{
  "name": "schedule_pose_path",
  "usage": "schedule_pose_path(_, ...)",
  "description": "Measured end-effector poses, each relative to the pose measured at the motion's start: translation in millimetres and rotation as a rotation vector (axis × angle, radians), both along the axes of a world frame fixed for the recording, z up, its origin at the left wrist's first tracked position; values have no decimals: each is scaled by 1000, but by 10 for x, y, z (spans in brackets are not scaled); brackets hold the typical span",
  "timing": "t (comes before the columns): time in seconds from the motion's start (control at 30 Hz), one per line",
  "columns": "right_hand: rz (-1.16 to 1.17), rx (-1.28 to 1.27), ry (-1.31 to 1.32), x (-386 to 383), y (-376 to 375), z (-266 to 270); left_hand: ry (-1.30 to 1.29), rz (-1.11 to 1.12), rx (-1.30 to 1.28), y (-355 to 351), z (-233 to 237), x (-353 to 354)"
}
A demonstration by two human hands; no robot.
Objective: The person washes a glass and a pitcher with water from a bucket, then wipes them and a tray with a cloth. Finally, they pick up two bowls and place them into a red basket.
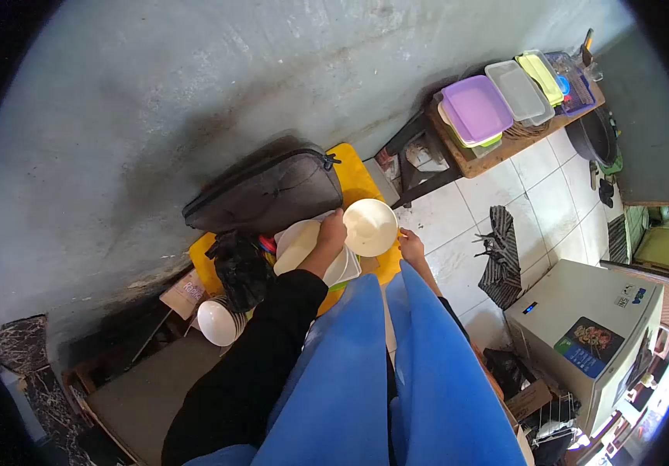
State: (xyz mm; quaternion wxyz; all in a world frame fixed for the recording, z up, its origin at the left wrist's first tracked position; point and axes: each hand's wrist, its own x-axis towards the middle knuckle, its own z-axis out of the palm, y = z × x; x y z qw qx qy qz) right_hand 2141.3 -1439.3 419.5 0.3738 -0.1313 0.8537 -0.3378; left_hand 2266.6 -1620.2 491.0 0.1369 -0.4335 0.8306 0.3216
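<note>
A cream-coloured bowl (371,227) is tilted so that its inside faces me. At its left rim is my left hand (331,234), with its fingers closed on the edge and partly hidden. My right hand (411,247) grips the opposite rim, thumb and fingers together. Just left of the bowl, partly behind my left wrist, lie white plates or shallow dishes (292,256). They rest on a yellow surface (356,175), beside a black plastic bag (243,268).
A dark grey bag (268,190) leans against the wall. Stacked bowls (220,322) sit lower left. On a wooden bench (497,161) are a purple container (476,109) and several other plastic boxes. A white appliance (583,311) stands at the right, near a striped cloth (500,256) on the tiles.
</note>
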Motion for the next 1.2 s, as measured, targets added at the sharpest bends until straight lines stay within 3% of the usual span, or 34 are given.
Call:
schedule_pose_path(0.03, 92, -4, 34, -18, -44, 13, 62, -7, -75, 23, 11, -20)
schedule_pose_path(0.1, 64, 18, -4, -26, -115, 48, 115, -24, -148, 63, 77, -28)
schedule_pose_path(0.2, 83, 70, 87, 42, -222, -4, 42, 119, -103, 17, 211, -3)
schedule_pose_path(0.27, 93, 138, -149, 92, -259, -324, 87, 215, 124, -89, 230, 71)
schedule_pose_path(0.3, 91, 134, -154, 131, -288, -324, 83, 212, 121, -105, 321, 76)
schedule_pose_path(0.37, -105, -123, -401, 231, -330, -264, 321, 593, 509, -90, 561, 95)
schedule_pose_path(0.4, -106, -128, -407, 260, -368, -109, 317, 591, 504, -91, 548, 138)
schedule_pose_path(0.47, -525, -211, -697, 293, -424, 155, 493, 753, 585, -86, 553, 229)
schedule_pose_path(0.7, -259, -72, -331, 276, -442, -171, 526, 684, 764, -14, 1125, 647)
schedule_pose_path(0.8, -374, -171, -262, 245, -351, 66, 617, 576, 625, 47, 1262, 846)
schedule_pose_path(0.87, -478, -219, -148, 273, -150, 112, 665, 586, 692, 52, 1122, 1066)
schedule_pose_path(0.9, -494, -214, -140, 313, -12, 252, 708, 611, 750, 76, 1095, 1163)
schedule_pose_path(1.0, -692, -332, -238, 459, 391, 1069, 712, 577, 781, 196, 1637, 1218)
schedule_pose_path(1.07, -677, -642, -395, 679, 741, 1595, 734, 529, 785, 293, 1905, 1320)
schedule_pose_path(1.2, -910, -784, -404, 1383, 1278, 2615, 808, 325, 990, 399, 2517, 1473)
